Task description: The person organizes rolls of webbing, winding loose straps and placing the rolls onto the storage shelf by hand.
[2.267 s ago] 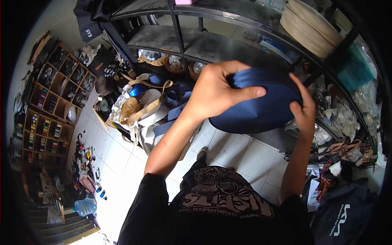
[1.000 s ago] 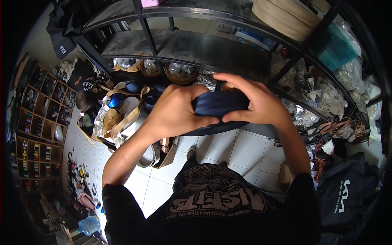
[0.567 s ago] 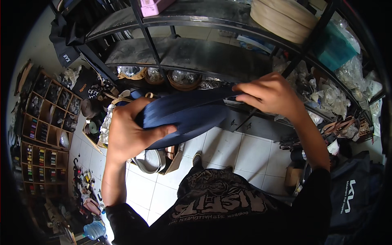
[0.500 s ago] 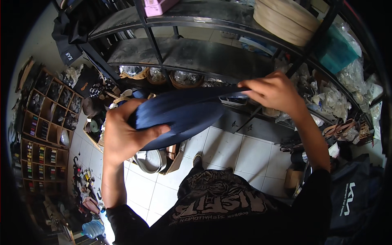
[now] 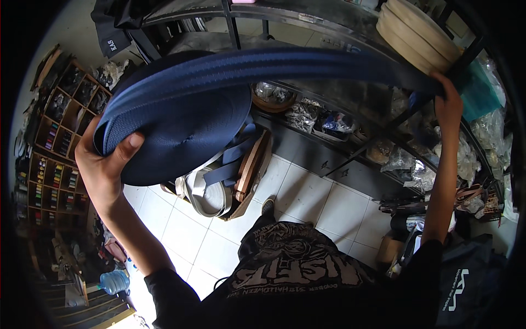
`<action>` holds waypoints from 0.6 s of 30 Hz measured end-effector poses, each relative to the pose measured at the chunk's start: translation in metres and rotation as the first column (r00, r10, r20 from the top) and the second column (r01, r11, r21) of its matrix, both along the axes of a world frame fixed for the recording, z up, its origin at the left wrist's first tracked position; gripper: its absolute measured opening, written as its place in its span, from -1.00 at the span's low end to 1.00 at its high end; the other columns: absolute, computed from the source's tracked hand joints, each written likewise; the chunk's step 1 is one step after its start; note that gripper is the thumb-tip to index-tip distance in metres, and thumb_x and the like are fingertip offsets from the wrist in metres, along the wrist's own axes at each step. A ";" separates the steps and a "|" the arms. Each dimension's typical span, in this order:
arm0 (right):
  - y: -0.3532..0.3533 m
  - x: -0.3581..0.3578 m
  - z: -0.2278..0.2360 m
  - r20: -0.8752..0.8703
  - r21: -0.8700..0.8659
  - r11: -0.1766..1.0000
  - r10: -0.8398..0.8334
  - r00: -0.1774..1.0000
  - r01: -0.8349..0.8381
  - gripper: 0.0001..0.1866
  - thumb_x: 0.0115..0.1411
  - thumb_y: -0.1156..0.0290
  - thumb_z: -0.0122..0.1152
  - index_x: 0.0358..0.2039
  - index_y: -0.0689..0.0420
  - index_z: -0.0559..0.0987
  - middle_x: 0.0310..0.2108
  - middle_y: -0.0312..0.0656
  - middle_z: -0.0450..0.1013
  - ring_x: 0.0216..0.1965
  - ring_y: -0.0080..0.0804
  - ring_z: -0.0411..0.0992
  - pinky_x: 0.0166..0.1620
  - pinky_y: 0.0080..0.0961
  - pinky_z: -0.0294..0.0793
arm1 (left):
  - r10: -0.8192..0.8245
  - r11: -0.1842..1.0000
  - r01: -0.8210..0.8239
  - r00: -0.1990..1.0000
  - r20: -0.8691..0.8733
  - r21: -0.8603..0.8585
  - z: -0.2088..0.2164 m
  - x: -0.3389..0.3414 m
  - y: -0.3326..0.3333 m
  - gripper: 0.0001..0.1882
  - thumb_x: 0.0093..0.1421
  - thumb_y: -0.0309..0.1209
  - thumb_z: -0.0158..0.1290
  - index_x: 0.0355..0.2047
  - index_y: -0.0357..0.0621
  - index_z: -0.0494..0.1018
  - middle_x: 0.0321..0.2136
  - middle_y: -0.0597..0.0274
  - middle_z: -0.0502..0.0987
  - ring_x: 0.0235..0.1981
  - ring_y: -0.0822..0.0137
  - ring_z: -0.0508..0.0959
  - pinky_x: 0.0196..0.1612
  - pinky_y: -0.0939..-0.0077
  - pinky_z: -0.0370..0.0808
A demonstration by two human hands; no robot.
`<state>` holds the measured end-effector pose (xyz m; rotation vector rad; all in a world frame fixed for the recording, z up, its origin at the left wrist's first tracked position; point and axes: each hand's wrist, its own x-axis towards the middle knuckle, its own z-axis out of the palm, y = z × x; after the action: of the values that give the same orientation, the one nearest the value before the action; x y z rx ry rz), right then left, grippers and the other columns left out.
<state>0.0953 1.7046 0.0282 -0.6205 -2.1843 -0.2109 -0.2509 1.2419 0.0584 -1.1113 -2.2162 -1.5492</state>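
Premises appeared to be a sewing workshop or its storeroom: cubbyholes (image 5: 75,109) held thread spools (image 5: 57,175); webbing (image 5: 183,137) and shelving (image 5: 318,21) were noted.

Upper rack shelf (image 5: 276,11): black; loaded at right with a thick beige roll (image 5: 413,35), pink item (image 5: 244,1) cut off at top.
Bottom shelf (image 5: 307,135): lined with wicker basket (image 5: 269,107), plastic-bagged goods (image 5: 301,116).
Floor (image 5: 183,236): white-tiled; taken up by open carton (image 5: 253,198), dark shoe (image 5: 268,206) beside it.
Pigeonhole cabinet (image 5: 73,111): wooden; lower compartments filled with thread spools (image 5: 57,175).
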 end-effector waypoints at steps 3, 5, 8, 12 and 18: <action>0.000 0.013 -0.013 -0.003 0.064 0.995 0.076 0.997 -0.075 -0.54 -0.11 0.75 -0.16 -0.18 0.16 0.50 -0.21 -0.05 0.49 -0.06 -0.05 0.47 0.05 -0.40 0.37 | -0.093 0.991 0.093 0.996 0.005 -0.098 -0.004 -0.007 -0.004 -0.47 -0.24 -0.18 0.42 -0.38 -0.34 0.52 -0.55 0.28 0.51 -0.53 0.49 0.44 -0.37 0.66 0.35; 0.017 0.044 -0.025 -0.032 0.003 1.000 0.017 0.999 -0.017 -0.56 -0.12 0.75 -0.17 -0.21 0.18 0.48 -0.24 -0.02 0.48 -0.09 -0.01 0.46 0.03 -0.42 0.37 | -0.218 0.963 0.216 0.976 0.010 -0.161 -0.005 -0.002 0.008 -0.56 -0.26 -0.34 0.41 -0.39 -0.33 0.53 -0.55 0.24 0.55 -0.53 0.45 0.50 -0.38 0.61 0.42; 0.028 0.086 -0.020 -0.044 -0.079 0.992 -0.102 0.994 0.099 -0.58 -0.14 0.75 -0.18 -0.24 0.22 0.47 -0.27 0.02 0.46 -0.14 0.04 0.45 -0.02 -0.44 0.37 | -0.415 0.857 0.375 0.909 -0.044 -0.353 -0.005 0.004 0.028 -0.57 -0.28 -0.41 0.41 -0.37 -0.32 0.55 -0.53 0.16 0.61 -0.51 0.40 0.59 -0.34 0.55 0.49; 0.015 0.107 0.003 0.106 0.035 0.979 -0.204 0.973 0.201 -0.59 -0.18 0.76 -0.13 -0.25 0.24 0.46 -0.29 0.05 0.42 -0.17 0.08 0.38 -0.04 -0.31 0.35 | -0.494 0.750 0.468 0.866 0.075 -0.467 -0.020 0.014 0.037 -0.56 -0.33 -0.46 0.43 -0.37 -0.30 0.56 -0.54 0.16 0.60 -0.53 0.42 0.58 -0.40 0.57 0.48; 0.006 0.136 -0.073 0.465 -0.051 0.978 -0.155 0.871 0.202 -0.57 -0.22 0.76 0.03 -0.25 0.21 0.50 -0.26 0.04 0.45 -0.12 0.05 0.37 0.00 -0.14 0.29 | -0.515 0.783 0.528 0.847 0.135 -0.329 -0.034 0.027 0.052 -0.53 -0.33 -0.43 0.44 -0.35 -0.31 0.57 -0.48 0.15 0.61 -0.50 0.39 0.61 -0.35 0.56 0.51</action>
<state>0.2311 1.7106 -0.0453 -0.9049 -2.6047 -0.3833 -0.2236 1.2937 0.0248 -1.9642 -2.4064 -1.3643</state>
